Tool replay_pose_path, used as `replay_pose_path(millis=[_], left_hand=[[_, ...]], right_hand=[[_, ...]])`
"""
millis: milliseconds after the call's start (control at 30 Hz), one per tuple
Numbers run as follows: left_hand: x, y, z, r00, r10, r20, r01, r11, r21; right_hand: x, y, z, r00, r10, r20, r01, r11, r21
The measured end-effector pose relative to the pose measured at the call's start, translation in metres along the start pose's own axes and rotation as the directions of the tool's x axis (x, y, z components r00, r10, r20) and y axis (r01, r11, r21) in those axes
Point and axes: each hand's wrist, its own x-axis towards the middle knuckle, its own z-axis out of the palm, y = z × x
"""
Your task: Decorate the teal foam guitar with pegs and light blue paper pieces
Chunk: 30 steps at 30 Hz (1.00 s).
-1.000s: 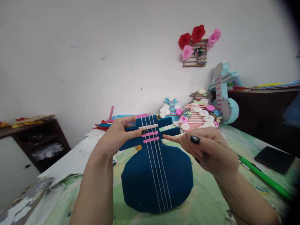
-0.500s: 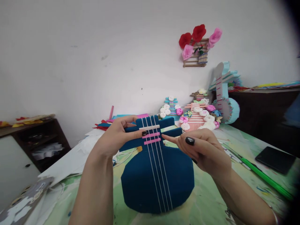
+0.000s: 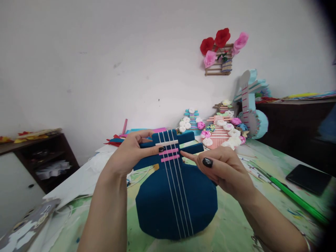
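Note:
A dark blue craft guitar (image 3: 154, 203) stands upright with white strings running down its front. Its pegs jut out to both sides of the neck, crossed by one white strip (image 3: 167, 143) and two pink strips (image 3: 170, 158). My left hand (image 3: 131, 150) is closed round the left side of the neck, its thumb on the front by the upper pink strip. With its index finger stretched out, my right hand (image 3: 223, 168) touches the neck's right edge near that strip's end. The thumb stays apart from the index finger, the other fingers are bent and partly hidden, and I see nothing held there.
Flower-decorated small guitars (image 3: 220, 131) and a light blue guitar (image 3: 258, 124) stand at the back right. A green tool (image 3: 296, 199), thin white sticks and a black phone-like slab (image 3: 308, 179) lie on the right. White sheets (image 3: 73, 178) cover the table's left.
My right hand has shifted slightly left, with its index fingertip still at the neck's edge. My left hand and the guitar are almost unmoved.

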Motion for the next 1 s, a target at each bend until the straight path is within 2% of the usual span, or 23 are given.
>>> replay_pose_path(millis=[200, 567, 767, 1000], left_hand=[[0.0009, -0.0012, 0.0014, 1.000, 0.005, 0.016, -0.005, 1.000, -0.028], [-0.0009, -0.0009, -0.0006, 0.996, -0.008, -0.089, 0.012, 0.999, 0.045], [0.0019, -0.0016, 0.0006, 1.000, 0.018, 0.010, -0.019, 0.999, 0.032], [0.0031, -0.0045, -0.0003, 0.999, -0.005, -0.037, 0.007, 0.999, 0.045]], right_hand=[[-0.0013, -0.0010, -0.0004, 1.000, -0.012, -0.006, 0.011, 1.000, -0.009], [-0.0002, 0.0013, -0.0032, 1.000, 0.019, 0.017, -0.018, 0.999, -0.026], [-0.0005, -0.0026, -0.0012, 1.000, -0.003, 0.004, 0.003, 0.999, -0.048], [-0.0014, -0.0037, -0.0018, 0.999, 0.044, -0.029, -0.047, 0.995, -0.084]])
